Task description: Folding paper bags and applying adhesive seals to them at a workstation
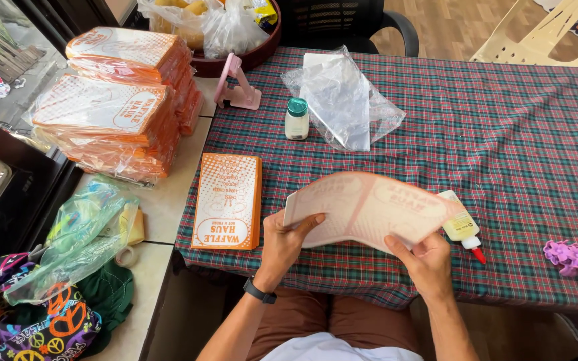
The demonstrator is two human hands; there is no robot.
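1. Knees in brown trousers (342, 321) and a white shirt hem sit closest to the lens, at the bottom edge under the table.
2. Far left: a patterned cloth bag (28, 327) on the pale counter, with a crumpled green plastic bag (81, 227) lying on it.
3. Above those, two wrapped stacks of orange paper bags (112, 127) stand side by side on the counter, still in clear film.
4. A loose, flat stack of orange paper bags (227, 200) lies on the left edge of the plaid tablecloth (503, 134), just beside the left hand.
5. Left hand (285, 241), black band at the wrist, grips the left end of a pale orange paper bag (369, 207); thumb on top, fingers curled beneath, clamped on the paper.
6. That paper bag is held above the table's near edge, between both hands, bowed upward in the middle.
7. Right hand (423, 261) pinches the bag's lower right edge, thumb over, fingers under.
8. Behind: a pink phone stand (235, 87), a small white bottle with a green cap (296, 118), and a crumpled clear plastic bag (346, 100), near one another.
9. A glue bottle with a red tip (463, 230) lies on the cloth, partly hidden by the bag's right end.
10. Far right: a purple hair clip (570, 257), well apart from the hands.
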